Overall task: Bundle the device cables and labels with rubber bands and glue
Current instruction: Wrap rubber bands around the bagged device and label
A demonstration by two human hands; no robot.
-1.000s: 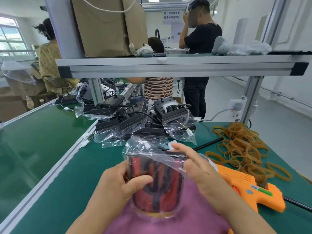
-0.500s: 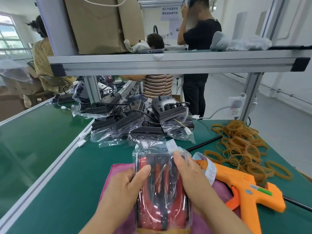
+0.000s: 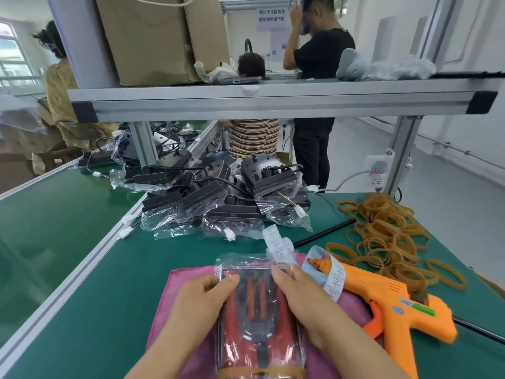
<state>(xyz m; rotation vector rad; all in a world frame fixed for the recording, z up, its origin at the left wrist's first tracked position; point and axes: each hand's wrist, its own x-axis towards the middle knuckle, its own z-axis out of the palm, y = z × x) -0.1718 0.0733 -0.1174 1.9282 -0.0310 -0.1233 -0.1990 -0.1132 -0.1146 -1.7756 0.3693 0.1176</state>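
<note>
Left hand [image 3: 200, 299] and right hand [image 3: 306, 299] grasp a clear plastic bag [image 3: 246, 265] holding a red-and-black device [image 3: 257, 310], atop pink cloth [image 3: 179, 276].

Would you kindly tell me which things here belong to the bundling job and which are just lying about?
Job: bagged device, held by left hand and right hand; rubber bands; glue gun; labels.
Lying about: cardboard box; grey fabric lump.

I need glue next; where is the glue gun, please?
Head view: the glue gun lies just right of the right hand, with the rubber bands beyond it.
</note>
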